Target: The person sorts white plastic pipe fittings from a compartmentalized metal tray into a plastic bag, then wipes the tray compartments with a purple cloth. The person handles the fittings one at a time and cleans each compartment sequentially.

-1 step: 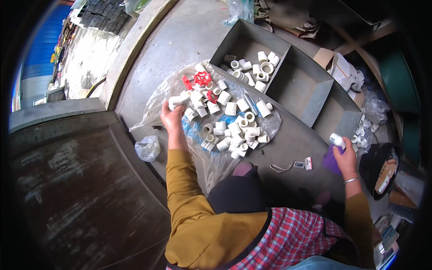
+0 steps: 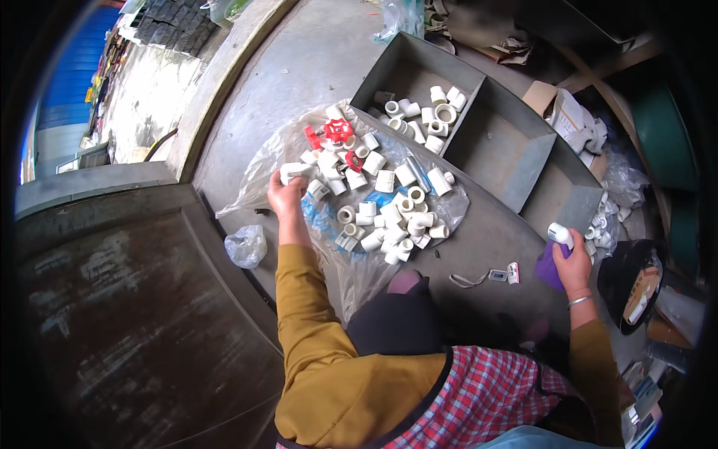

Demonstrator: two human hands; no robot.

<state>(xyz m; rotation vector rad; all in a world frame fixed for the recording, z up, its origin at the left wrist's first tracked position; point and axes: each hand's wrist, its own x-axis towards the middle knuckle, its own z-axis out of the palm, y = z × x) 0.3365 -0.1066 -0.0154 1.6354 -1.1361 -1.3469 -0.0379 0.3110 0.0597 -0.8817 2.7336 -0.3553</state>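
Note:
At the left edge of the heap, my left hand (image 2: 286,196) is closed on a white plastic pipe fitting (image 2: 294,172). Out to the right, my right hand (image 2: 574,268) grips another white pipe fitting (image 2: 559,233), which looks like an elbow, together with a purple cloth (image 2: 550,263). Many white pipe fittings (image 2: 395,224) lie on a clear plastic sheet (image 2: 258,173) on the floor, between my hands. Among them are valves with red handwheels (image 2: 339,132). More white fittings (image 2: 444,114) sit in the far-left compartment of a grey metal tray (image 2: 419,54).
Behind the heap, the tray's other compartments (image 2: 490,135) extend rightward. A small device with a strap (image 2: 498,275) lies on the floor before me. A crumpled clear bag (image 2: 245,247) rests beside a dark metal panel (image 2: 142,314). A black container (image 2: 633,284) stands right of my right hand.

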